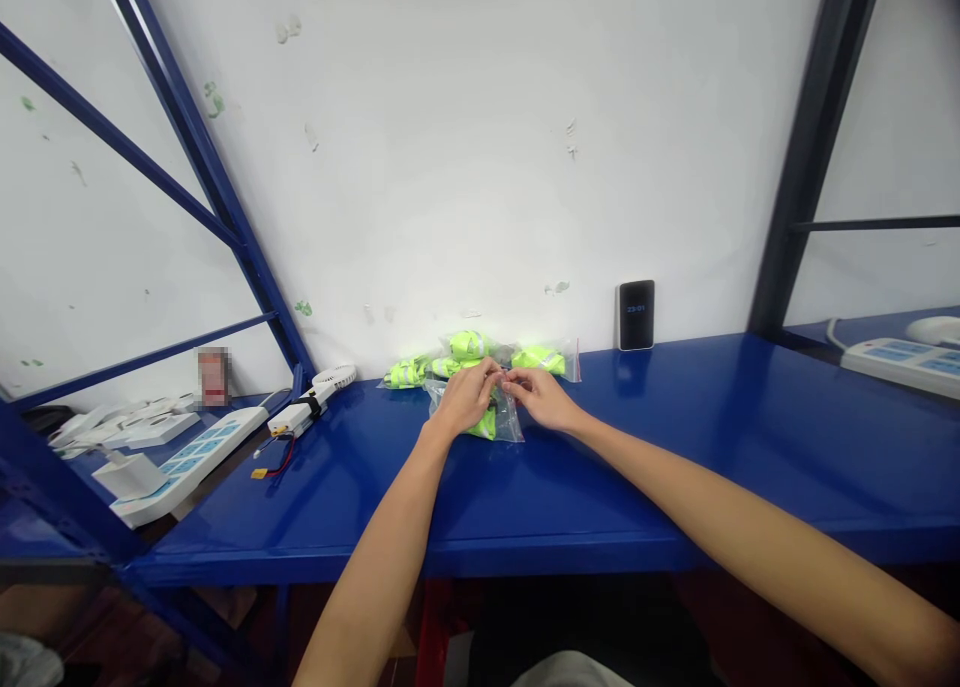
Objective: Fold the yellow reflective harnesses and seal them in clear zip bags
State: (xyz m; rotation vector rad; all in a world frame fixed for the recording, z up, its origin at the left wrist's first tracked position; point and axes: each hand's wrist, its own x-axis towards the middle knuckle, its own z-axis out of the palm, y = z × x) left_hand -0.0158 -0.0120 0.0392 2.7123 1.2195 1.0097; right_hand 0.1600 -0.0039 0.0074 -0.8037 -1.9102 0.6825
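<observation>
My left hand point(466, 395) and my right hand point(541, 397) meet over a clear plastic bag point(501, 422) on the blue shelf point(637, 467). Both pinch the bag's top edge with closed fingers. The bag holds a folded neon-yellow item with a dark part. Behind the hands, against the white wall, lies a small heap of neon-yellow reflective pieces point(465, 352), some in clear bags.
A black phone point(637, 314) leans upright against the wall. At the left lie a white handheld fan point(315, 399), a small battery with red wires point(271, 464) and white power strips point(187, 462). Another power strip point(900, 360) sits far right. Blue rack struts cross both sides.
</observation>
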